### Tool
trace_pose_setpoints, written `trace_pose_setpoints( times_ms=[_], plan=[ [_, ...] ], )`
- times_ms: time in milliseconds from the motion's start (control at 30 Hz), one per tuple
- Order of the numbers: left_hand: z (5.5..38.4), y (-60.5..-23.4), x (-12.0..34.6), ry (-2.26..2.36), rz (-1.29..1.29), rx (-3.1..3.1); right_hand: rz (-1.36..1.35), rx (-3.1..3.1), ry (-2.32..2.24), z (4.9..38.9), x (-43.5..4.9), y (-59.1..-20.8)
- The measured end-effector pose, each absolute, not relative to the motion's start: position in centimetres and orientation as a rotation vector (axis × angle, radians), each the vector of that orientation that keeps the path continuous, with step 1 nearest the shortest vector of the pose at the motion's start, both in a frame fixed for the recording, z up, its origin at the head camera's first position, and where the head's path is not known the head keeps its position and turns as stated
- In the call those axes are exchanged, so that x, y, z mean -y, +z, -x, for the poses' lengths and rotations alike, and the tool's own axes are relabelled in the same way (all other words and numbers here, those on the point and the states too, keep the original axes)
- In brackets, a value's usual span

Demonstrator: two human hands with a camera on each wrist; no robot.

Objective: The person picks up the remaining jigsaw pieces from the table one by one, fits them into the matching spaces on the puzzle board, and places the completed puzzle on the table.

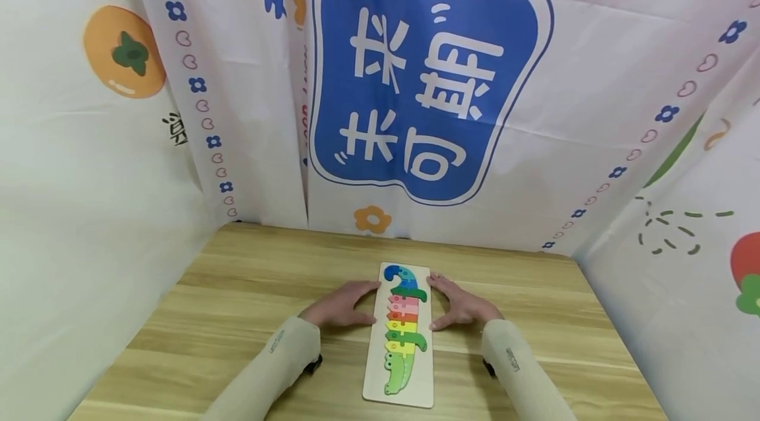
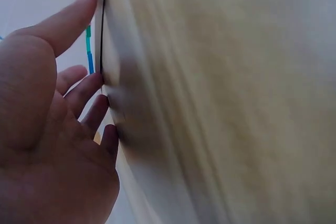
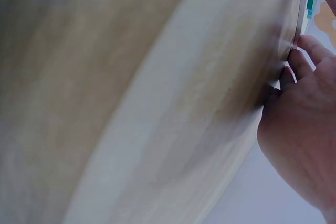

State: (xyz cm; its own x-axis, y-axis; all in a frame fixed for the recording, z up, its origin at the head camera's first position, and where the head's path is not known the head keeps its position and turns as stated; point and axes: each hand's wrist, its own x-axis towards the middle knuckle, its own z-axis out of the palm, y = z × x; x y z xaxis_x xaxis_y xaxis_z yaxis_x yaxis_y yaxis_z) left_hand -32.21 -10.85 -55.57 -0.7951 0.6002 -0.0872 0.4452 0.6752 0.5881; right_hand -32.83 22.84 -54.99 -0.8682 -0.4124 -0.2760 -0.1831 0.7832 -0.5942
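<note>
A pale wooden puzzle board [image 1: 410, 381] lies flat on the table, longer from front to back than across. On it a crocodile puzzle [image 1: 404, 319] is laid out in blue, green, pink, red and yellow pieces, its light green head at the near end. My left hand [image 1: 341, 305] touches the board's left edge with thumb and fingertips spread apart. Across from it, my right hand [image 1: 466, 305] meets the right edge in the same way. In the left wrist view the thumb and fingertips [image 2: 93, 83] sit right at the board's thin side.
The wood-grain table [image 1: 237, 289] runs back to a white printed cloth [image 1: 255, 163] with a large blue lettered patch [image 1: 439, 78]. More printed cloth hangs along the left and right sides.
</note>
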Motion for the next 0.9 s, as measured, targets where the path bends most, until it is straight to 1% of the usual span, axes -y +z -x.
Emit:
trace_pose_setpoints(
  times_ms=[200, 600, 767, 900],
  plan=[
    [31.7, -55.9, 11.0, 0.678, -0.882, -2.635, 0.455, -2.568, -0.807, 32.8, -22.8, -55.3],
    [32.0, -55.3, 11.1, 0.700, -0.874, -2.608, 0.422, -2.581, -0.882, 32.8, -23.0, -54.9],
    [32.5, -53.7, 13.0, 0.594, -0.960, -2.716, 0.376, -2.743, -0.891, 32.3, -23.9, -53.3],
    [32.7, -51.6, 16.1, 0.337, -1.000, -2.953, 0.527, -3.012, -0.637, 31.6, -26.0, -51.1]
  ],
)
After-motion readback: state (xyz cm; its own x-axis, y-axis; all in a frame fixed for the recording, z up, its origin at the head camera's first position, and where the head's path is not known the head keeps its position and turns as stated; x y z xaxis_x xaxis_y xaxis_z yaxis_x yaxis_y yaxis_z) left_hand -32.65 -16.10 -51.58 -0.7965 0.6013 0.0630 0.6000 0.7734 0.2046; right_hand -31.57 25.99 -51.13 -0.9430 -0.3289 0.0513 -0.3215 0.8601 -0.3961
